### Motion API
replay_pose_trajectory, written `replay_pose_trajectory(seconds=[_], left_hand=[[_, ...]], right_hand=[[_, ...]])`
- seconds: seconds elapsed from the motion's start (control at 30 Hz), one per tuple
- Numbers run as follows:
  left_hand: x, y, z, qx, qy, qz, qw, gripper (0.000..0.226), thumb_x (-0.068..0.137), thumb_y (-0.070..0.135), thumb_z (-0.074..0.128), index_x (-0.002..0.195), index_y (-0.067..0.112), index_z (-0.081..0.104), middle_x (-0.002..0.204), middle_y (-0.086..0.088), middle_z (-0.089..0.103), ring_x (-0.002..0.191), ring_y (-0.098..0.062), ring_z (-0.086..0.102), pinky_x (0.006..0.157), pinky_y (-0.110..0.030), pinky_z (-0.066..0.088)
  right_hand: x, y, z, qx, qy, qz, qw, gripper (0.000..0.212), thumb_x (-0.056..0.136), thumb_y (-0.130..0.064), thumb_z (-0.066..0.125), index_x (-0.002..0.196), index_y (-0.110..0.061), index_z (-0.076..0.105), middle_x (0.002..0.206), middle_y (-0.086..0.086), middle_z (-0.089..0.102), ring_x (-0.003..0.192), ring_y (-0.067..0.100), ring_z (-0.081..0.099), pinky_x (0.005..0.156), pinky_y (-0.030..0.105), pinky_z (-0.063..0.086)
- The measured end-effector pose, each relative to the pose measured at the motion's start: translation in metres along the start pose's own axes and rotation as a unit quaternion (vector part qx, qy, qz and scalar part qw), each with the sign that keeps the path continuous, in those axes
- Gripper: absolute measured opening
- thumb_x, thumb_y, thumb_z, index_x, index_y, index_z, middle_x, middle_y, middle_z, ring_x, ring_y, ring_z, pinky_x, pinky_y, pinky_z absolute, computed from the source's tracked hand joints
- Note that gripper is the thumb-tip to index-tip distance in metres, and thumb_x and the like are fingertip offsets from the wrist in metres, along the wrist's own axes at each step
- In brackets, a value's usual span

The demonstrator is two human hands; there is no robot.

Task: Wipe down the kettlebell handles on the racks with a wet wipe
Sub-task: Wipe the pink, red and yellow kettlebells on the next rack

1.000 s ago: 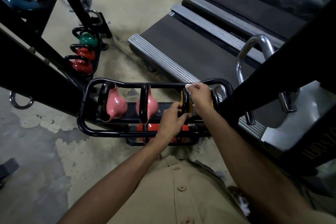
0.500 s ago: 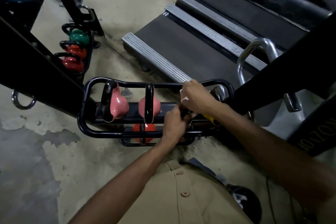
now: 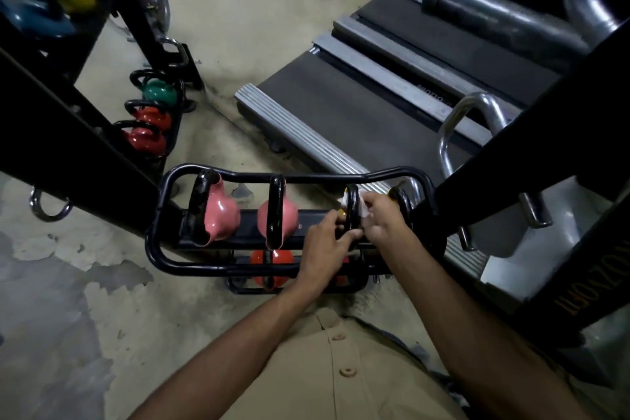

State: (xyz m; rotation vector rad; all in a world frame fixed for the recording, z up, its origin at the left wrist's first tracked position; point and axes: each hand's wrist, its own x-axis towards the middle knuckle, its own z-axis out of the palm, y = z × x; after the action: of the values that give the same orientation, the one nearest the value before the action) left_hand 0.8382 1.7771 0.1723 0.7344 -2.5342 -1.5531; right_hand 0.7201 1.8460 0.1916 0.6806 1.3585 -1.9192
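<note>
A low black tubular steel kettlebell rack [image 3: 160, 249] stands on the worn concrete floor [image 3: 68, 317] and serves as the landmark here. Inside it, toward its left end, sit two pink kettlebells with black handles [image 3: 221, 215], side by side. Toward its right end stands a yellow kettlebell, mostly hidden, whose black loop handle [image 3: 353, 211] rises upright between the two hands. The left hand [image 3: 327, 249] reaches over the rack's near rail, its fingers curled around the lower part of that handle, gripping it. The right hand [image 3: 383, 218] sits just right of the handle, fingers pinched on a crumpled white wet wipe [image 3: 362, 207] that is pressed against the handle's upper part. Beneath the rack's top tier, an orange kettlebell [image 3: 271, 266] shows on a lower shelf. Beyond the rack's far rail lies a grey treadmill deck [image 3: 341, 112]. Well left of the rack, a second rack holds one green and two red kettlebells [image 3: 150, 126].
</note>
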Motion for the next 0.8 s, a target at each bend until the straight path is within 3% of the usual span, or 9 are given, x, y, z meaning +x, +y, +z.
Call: replay_pose_trajectory(seconds=[0.1,0.23,0.37,0.43,0.5,0.57,0.6,0.7,0.8], left_hand=[[0.0,0.002,0.001,-0.004,-0.002,-0.001,1.0,0.02,0.091,0.027,0.078,0.1,0.029,0.061,0.089,0.014,0.069,0.078,0.011,0.062,0.066,-0.009,0.048],[0.0,0.003,-0.001,-0.012,-0.008,-0.002,1.0,0.02,0.09,0.032,0.079,0.101,0.027,0.064,0.09,0.011,0.074,0.082,0.002,0.068,0.068,-0.018,0.053],[-0.001,0.001,0.004,-0.026,0.012,-0.015,0.999,0.023,0.087,0.036,0.082,0.099,0.029,0.064,0.088,0.012,0.074,0.083,-0.003,0.07,0.071,-0.025,0.055],[-0.002,-0.002,0.008,-0.029,0.024,-0.023,0.999,0.026,0.087,0.038,0.081,0.102,0.025,0.064,0.092,0.007,0.076,0.086,-0.006,0.07,0.075,-0.029,0.056],[-0.005,-0.002,0.011,-0.025,0.036,-0.03,0.999,0.034,0.088,0.039,0.08,0.11,0.018,0.066,0.097,0.003,0.076,0.089,-0.009,0.071,0.077,-0.031,0.056],[-0.008,-0.002,0.014,-0.032,0.046,-0.027,0.998,0.033,0.09,0.032,0.078,0.116,0.016,0.065,0.097,0.001,0.076,0.089,-0.012,0.071,0.077,-0.035,0.058],[-0.009,-0.001,0.015,-0.031,0.051,-0.026,0.998,0.029,0.091,0.026,0.076,0.116,0.016,0.066,0.097,0.0,0.076,0.088,-0.012,0.072,0.077,-0.036,0.058],[-0.008,0.0,0.017,-0.024,0.071,-0.025,0.997,0.022,0.091,0.019,0.075,0.112,0.019,0.068,0.1,0.003,0.077,0.092,-0.009,0.072,0.082,-0.033,0.058],[-0.005,-0.003,0.018,-0.022,0.067,-0.032,0.997,0.018,0.088,0.022,0.079,0.1,0.026,0.065,0.092,0.008,0.075,0.089,-0.006,0.071,0.082,-0.031,0.057]], right_hand=[[0.003,0.005,-0.001,-0.148,0.085,-0.136,0.976,0.016,0.09,-0.002,0.066,0.077,-0.011,0.064,0.065,0.004,0.066,0.065,0.02,0.064,0.068,0.038,0.054],[0.012,-0.015,0.009,-0.406,0.038,-0.263,0.874,0.024,0.086,-0.017,0.072,0.065,-0.021,0.061,0.063,-0.003,0.061,0.066,0.019,0.059,0.067,0.036,0.049],[0.018,-0.044,0.029,-0.708,-0.036,-0.285,0.645,0.018,0.086,-0.017,0.063,0.074,-0.007,0.071,0.078,0.012,0.07,0.085,0.033,0.066,0.075,0.04,0.056],[0.013,-0.043,0.034,-0.786,-0.073,-0.322,0.523,0.019,0.086,-0.012,0.054,0.071,-0.007,0.065,0.077,0.008,0.062,0.089,0.035,0.059,0.073,0.038,0.049],[0.005,-0.034,0.027,-0.808,-0.093,-0.375,0.445,0.021,0.088,-0.011,0.052,0.071,-0.012,0.065,0.078,0.003,0.053,0.092,0.031,0.051,0.074,0.037,0.04],[0.002,-0.021,0.005,-0.767,-0.102,-0.437,0.458,0.021,0.088,-0.015,0.055,0.071,-0.016,0.068,0.081,-0.001,0.055,0.092,0.029,0.054,0.079,0.036,0.041],[-0.002,-0.015,-0.008,-0.723,-0.102,-0.462,0.504,0.019,0.088,-0.016,0.059,0.073,-0.017,0.07,0.085,-0.001,0.059,0.092,0.027,0.056,0.082,0.034,0.042],[-0.017,0.007,-0.038,-0.526,-0.058,-0.473,0.704,0.005,0.088,-0.015,0.071,0.09,-0.019,0.074,0.101,-0.002,0.063,0.097,0.011,0.058,0.084,0.023,0.045],[-0.025,0.024,-0.037,-0.359,0.028,-0.329,0.873,0.004,0.093,-0.018,0.072,0.096,-0.016,0.07,0.097,0.0,0.071,0.09,0.012,0.067,0.081,0.028,0.053]])
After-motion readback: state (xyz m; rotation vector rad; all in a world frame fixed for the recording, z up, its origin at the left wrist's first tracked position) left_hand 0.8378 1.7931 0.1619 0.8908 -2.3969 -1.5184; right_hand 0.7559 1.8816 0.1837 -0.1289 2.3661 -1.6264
